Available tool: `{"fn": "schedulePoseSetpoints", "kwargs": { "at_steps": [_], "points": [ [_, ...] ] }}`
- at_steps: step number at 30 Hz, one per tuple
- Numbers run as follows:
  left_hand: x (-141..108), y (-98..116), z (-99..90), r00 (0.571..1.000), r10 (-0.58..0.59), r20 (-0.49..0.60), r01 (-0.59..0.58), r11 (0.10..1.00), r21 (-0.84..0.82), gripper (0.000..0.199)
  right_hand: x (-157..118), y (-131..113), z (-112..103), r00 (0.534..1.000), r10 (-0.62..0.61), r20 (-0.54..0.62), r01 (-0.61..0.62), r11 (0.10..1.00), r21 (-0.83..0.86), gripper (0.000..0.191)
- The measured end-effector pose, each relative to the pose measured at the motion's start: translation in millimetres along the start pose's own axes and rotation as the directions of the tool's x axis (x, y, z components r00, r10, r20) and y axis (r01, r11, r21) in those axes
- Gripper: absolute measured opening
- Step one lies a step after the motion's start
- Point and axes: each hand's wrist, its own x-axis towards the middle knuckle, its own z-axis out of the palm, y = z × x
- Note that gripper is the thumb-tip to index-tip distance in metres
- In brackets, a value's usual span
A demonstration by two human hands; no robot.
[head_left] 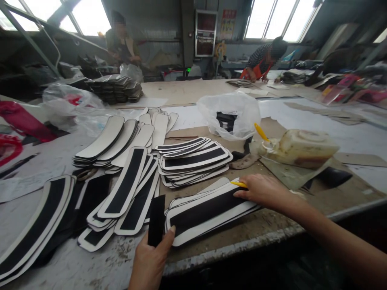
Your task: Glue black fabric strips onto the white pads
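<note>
My left hand (152,255) is closed on a black strip (157,219), with its thumb by the near left corner of a white-edged panel (208,209) that has a wide black band. At the panel's far right end, my right hand (256,189) is closed around a yellow tool (238,184), its fingertips on the panel. More panels lie under this one. Behind it sits a stack of panels with black centres (196,157). Left of my left hand, further black-centred panels (123,185) overlap in a slanted pile.
Plain pale panels (101,137) are stacked at the back left, curved ones (39,225) at the far left. A plastic bag (228,114) and a stained plastic container (305,147) stand beyond my hands. Two people (263,60) are across the room.
</note>
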Motion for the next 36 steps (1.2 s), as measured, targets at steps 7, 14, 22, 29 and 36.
{"fn": "schedulePoseSetpoints", "kwargs": {
  "at_steps": [7, 14, 22, 29, 36],
  "points": [
    [2.9, 1.1, -0.6, 1.000, -0.017, 0.021, 0.017, 1.000, 0.024, 0.043, -2.0, 2.0, -5.3, 0.999, -0.050, 0.018, 0.049, 0.998, 0.039, 0.027],
    [4.5, 3.2, -1.5, 0.998, -0.041, 0.041, 0.039, 0.998, 0.039, 0.045, 0.6, 4.8, -0.6, 0.999, -0.050, 0.014, 0.050, 0.998, 0.043, 0.031],
    [-3.1, 8.6, -2.5, 0.999, -0.013, 0.042, 0.010, 0.998, 0.055, 0.041, -5.5, 3.0, 4.4, 1.000, -0.020, 0.016, 0.019, 1.000, 0.017, 0.030],
    [-22.8, 22.1, -0.4, 0.992, 0.125, 0.013, -0.125, 0.990, 0.070, 0.039, -0.7, 11.1, 16.6, 1.000, -0.024, 0.006, 0.024, 0.999, 0.039, 0.035],
    [-24.0, 23.4, 2.3, 0.996, 0.082, 0.031, -0.082, 0.997, -0.011, 0.037, 6.1, 22.1, 28.8, 0.992, -0.125, -0.034, 0.127, 0.989, 0.070, 0.033]
  ]
}}
